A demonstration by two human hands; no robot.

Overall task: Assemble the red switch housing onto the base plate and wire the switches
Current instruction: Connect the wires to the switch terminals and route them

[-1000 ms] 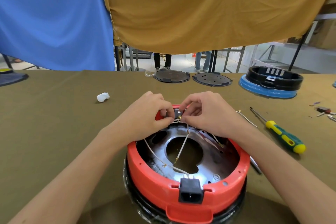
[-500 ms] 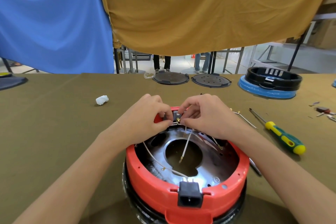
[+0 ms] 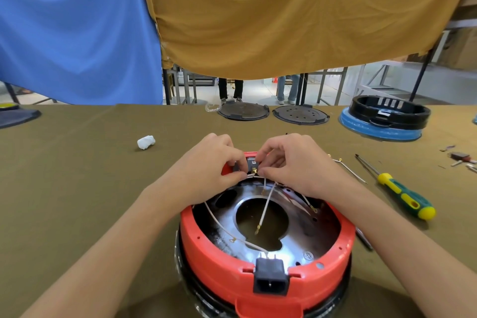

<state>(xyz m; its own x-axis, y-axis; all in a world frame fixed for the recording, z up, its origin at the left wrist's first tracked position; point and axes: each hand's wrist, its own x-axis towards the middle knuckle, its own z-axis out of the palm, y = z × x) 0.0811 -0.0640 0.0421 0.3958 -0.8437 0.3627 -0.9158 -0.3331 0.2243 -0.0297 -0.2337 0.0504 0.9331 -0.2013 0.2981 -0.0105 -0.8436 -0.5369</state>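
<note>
Red ring (image 3: 214, 263): a round red plastic ring sits on a shiny metal plate (image 3: 304, 230), near the front edge of the table (image 3: 77, 188). A black rim shows under it.

Switch (image 3: 251, 164): a small dark block set in the far side of the red ring, between the two hands.

Left hand (image 3: 209, 170): it rests on the far rim of the ring. The thumb and first finger are curled tight and pinch a thin white wire (image 3: 249, 175) just beside the switch.

Right hand (image 3: 291, 162): it rests on the far rim too. The fingers are curled and pinch a small gold end (image 3: 255, 170) right at the switch.

Loose wires: one white wire (image 3: 264, 210) hangs down over the hole in the plate, with a gold tip. Another long wire (image 3: 222, 224) curves along the left side toward the black plug (image 3: 270, 277) at the front of the ring.

Screwdriver (image 3: 402, 196): green and yellow handle, lying on the table to the right, well apart from the ring.

White lump (image 3: 146, 142): a small crumpled bit on the table to the left.

Far edge: two dark round lids (image 3: 244, 111) lie flat, and a black ring on a blue disc (image 3: 382, 131) sits to the right.

Cloths: a blue cloth (image 3: 77, 33) and a yellow cloth (image 3: 284, 13) hang behind the table.
</note>
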